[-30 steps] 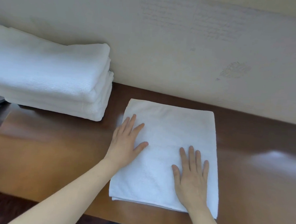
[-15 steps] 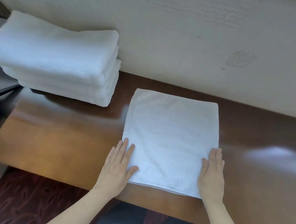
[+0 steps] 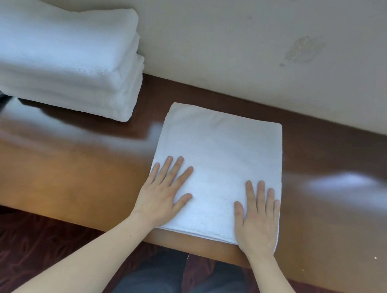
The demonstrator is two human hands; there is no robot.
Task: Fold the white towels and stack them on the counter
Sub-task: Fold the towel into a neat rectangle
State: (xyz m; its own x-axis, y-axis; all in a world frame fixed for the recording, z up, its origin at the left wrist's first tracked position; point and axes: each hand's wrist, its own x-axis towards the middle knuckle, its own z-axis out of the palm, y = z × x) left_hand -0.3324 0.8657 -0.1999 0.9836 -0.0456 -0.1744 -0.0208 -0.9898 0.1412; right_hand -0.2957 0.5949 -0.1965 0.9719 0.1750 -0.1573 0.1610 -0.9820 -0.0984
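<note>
Towel (image 3: 221, 152) is lying folded as a flat rectangle on the counter (image 3: 52, 172), its far edge near the wall (image 3: 215, 46) and its near edge close to the counter's front edge. We are pressing both hands flat on its near half: the left hand (image 3: 160, 196) is lying across the left edge with fingers spread, and the right hand (image 3: 257, 221) is lying along the right edge with fingers straight and close together. A stack (image 3: 65, 56) of folded towels is sitting at the far left, apart from the towel.
</note>
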